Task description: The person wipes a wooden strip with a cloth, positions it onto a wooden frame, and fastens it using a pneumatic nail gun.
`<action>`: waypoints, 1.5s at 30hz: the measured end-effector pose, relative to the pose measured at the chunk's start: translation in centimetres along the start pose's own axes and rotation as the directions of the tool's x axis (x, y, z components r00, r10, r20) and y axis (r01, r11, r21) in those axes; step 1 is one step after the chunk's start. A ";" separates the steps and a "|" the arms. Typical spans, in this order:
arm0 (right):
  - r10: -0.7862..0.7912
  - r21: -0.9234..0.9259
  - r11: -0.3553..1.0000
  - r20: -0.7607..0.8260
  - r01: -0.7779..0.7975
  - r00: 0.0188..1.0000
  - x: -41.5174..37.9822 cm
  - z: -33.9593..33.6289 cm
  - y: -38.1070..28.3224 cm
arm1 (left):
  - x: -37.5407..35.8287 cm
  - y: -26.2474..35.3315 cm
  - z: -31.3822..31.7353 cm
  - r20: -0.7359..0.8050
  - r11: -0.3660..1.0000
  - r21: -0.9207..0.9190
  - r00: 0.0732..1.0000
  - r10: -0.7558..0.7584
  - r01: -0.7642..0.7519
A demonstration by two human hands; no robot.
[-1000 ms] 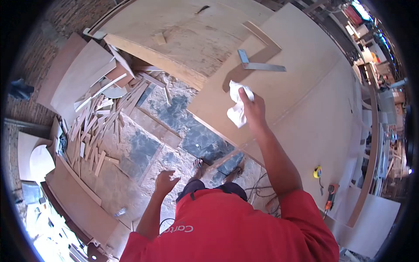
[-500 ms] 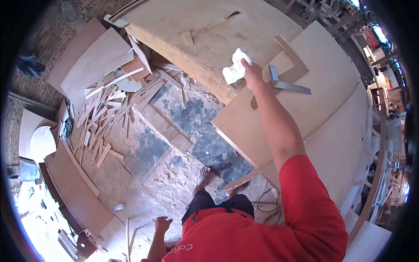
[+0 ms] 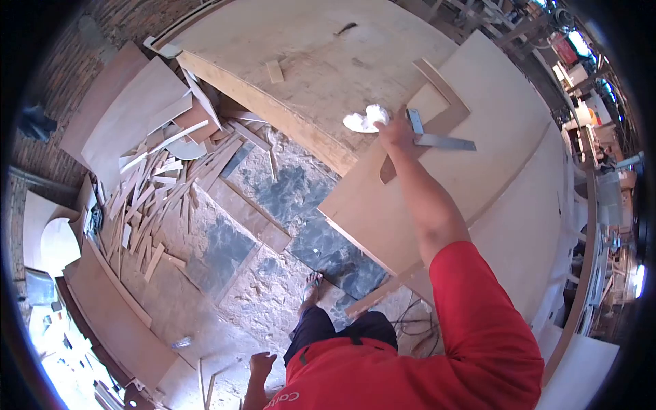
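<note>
My right hand [image 3: 396, 132] is closed on a crumpled white cloth [image 3: 367, 119], low over the wooden workbench [image 3: 301, 51]. Just right of that hand, a metal try square [image 3: 444, 142] lies on a large pale board [image 3: 499, 89], close to a flat L-shaped wooden piece [image 3: 454, 113]. My left hand [image 3: 262, 363] hangs low beside my body, its fingers loosely bent and apart, with nothing visible in it.
Thin wood offcuts [image 3: 147, 198] lie heaped on the floor at the left, below leaning sheets [image 3: 126, 116]. A small wooden block [image 3: 275, 71] rests on the workbench. Cables [image 3: 417, 318] lie on the floor near my feet.
My right hand has moved slightly down with the cloth, closer to the try square, and the cloth has changed shape. The whole view has shifted a little.
</note>
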State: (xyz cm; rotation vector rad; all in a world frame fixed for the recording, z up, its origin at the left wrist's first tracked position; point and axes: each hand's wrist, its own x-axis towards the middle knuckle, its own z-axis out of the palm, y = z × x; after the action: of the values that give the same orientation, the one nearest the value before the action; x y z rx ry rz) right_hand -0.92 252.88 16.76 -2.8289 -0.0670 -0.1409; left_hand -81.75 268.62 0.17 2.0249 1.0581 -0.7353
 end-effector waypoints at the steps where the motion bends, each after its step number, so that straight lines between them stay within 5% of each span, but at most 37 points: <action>1: 0.063 -0.019 0.998 -0.069 -0.064 0.996 -1.3 -0.5 -0.2 | 0.5 1.0 -0.7 -0.012 1.000 -0.006 1.000 -0.005 0.005; 2: 0.087 -0.025 0.996 -0.065 -0.088 0.994 -2.5 -0.5 0.4 | 0.6 1.7 -1.6 -0.024 1.000 -0.011 1.000 -0.004 0.004; 4: -0.083 0.015 0.995 -0.381 0.095 0.921 -5.2 -1.9 1.5 | 1.7 1.5 -1.8 -0.026 0.999 -0.026 0.999 0.034 -0.034; 6: -0.046 -0.027 0.999 -0.291 0.040 0.956 -8.9 -3.7 2.7 | 2.8 2.7 -2.5 0.005 0.984 -0.170 0.999 -0.048 0.048; 8: -0.190 -0.269 0.953 -0.177 0.138 0.966 -12.8 -5.0 4.2 | 3.9 3.1 -2.8 0.018 0.985 -0.174 1.000 -0.001 0.005; 13: -0.280 -0.424 0.880 -0.098 0.214 0.955 -19.0 -5.2 7.7 | 7.5 6.7 -4.8 0.004 0.963 -0.245 0.993 0.117 -0.113; 16: -0.289 -0.167 0.944 -0.001 0.285 0.957 -20.7 -8.4 8.2 | 10.1 11.5 -8.3 0.080 0.921 -0.349 0.974 0.210 -0.170; 18: -0.276 0.015 0.957 -0.253 0.289 0.927 -22.4 -11.1 8.3 | 11.4 16.9 -10.3 0.171 0.900 -0.417 0.962 0.215 -0.127; 24: 0.015 0.150 0.987 -0.443 0.058 0.896 -33.7 -18.3 13.1 | 12.9 32.6 -8.4 0.662 0.874 -0.486 0.658 0.359 0.013; 30: 0.243 0.127 0.970 -0.416 -0.209 0.876 -49.9 -19.9 20.3 | 5.7 41.6 -6.3 0.850 0.875 -0.464 0.348 0.396 0.140; 32: 0.336 0.125 0.942 -0.408 -0.312 0.849 -55.3 -19.3 22.7 | 5.0 42.5 -5.7 0.863 0.892 -0.422 0.375 0.339 0.163; 34: 0.424 0.132 0.904 -0.385 -0.406 0.820 -60.2 -18.9 24.7 | 6.7 42.0 -4.9 0.914 0.901 -0.378 0.237 0.328 0.212; 38: 0.538 0.147 0.837 -0.403 -0.528 0.741 -67.8 -18.8 27.5 | 0.5 44.2 -4.7 0.888 0.902 -0.405 0.301 0.349 0.151; 39: 0.593 0.205 0.803 -0.376 -0.560 0.712 -69.7 -18.5 28.6 | 0.1 45.0 -3.8 0.896 0.900 -0.415 0.229 0.380 0.131; 45: 0.651 0.304 0.759 -0.349 -0.576 0.674 -78.3 -19.8 33.9 | -17.1 50.2 3.8 0.878 0.900 -0.434 0.207 0.431 -0.030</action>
State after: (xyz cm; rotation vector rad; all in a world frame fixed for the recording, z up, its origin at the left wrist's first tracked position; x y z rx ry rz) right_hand -78.51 212.13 17.18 -2.4097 0.9302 -0.5753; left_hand -48.06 238.00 27.61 0.9483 0.0410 -1.2815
